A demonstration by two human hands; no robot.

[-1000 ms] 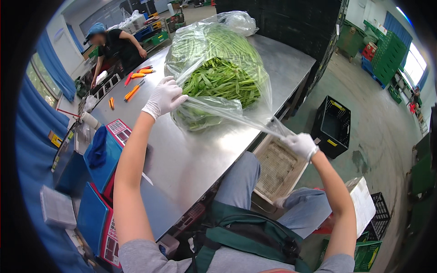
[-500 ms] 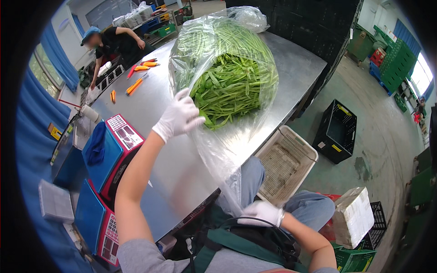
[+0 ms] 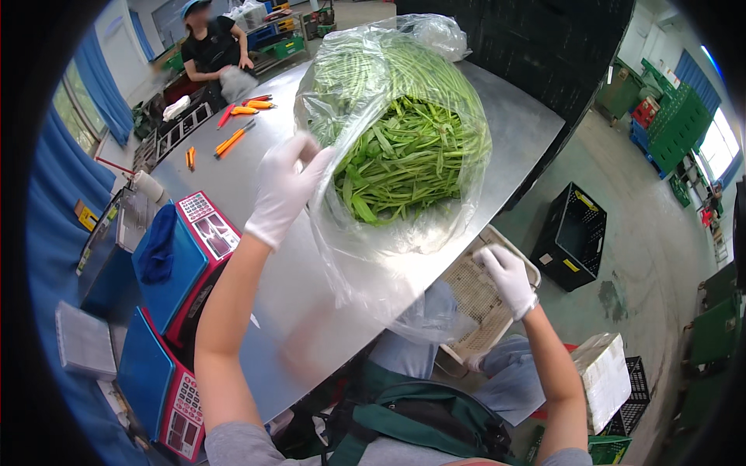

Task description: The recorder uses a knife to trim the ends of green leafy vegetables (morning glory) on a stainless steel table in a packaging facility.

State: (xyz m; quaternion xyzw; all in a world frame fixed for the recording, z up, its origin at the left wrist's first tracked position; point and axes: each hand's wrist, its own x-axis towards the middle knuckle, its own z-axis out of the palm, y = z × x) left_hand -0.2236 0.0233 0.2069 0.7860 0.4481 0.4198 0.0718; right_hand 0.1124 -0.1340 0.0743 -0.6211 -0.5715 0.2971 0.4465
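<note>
A large clear plastic bag full of long green leafy vegetables lies on the metal table, its mouth towards me. My left hand, in a white glove, pinches the bag's rim at the left of the opening. The bag's loose lower edge droops over the table edge above my lap. My right hand, also gloved, is raised above the beige crate with its fingers curled, apart from the drooping plastic. Whether anything small is in those fingers cannot be made out.
Orange and red cutters lie at the table's far left. Two blue-topped scales stand at the left. A beige crate and a black crate are at the right. A co-worker stands behind, holding a greyish bag.
My right hand has let go of the bag's lower edge and risen up and right over the beige crate. My left hand has shifted slightly left. The co-worker has straightened up.
</note>
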